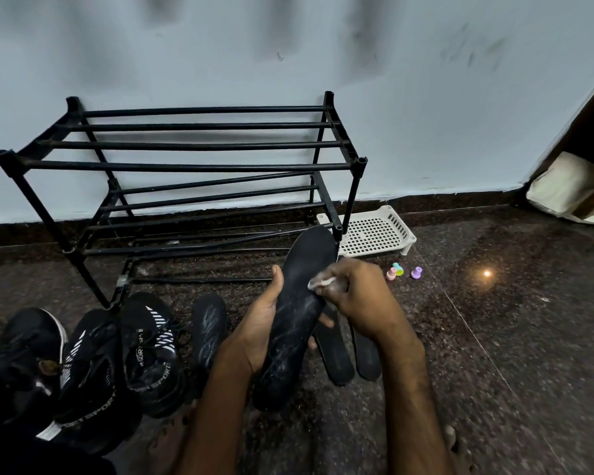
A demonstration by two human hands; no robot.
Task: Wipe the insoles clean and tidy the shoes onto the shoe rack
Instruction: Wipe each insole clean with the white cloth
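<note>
While aloft, one insole (300,303) — three aground.

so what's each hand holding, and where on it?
Left hand grips the black insole round its middle; right hand pinches a small white wipe, bunched, pressed on the insole.

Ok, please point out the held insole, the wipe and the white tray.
held insole (295,320), head view, middle of its dusty face.
wipe (318,282), head view, its bunched end.
white tray (371,234), head view, its perforated floor.
</note>
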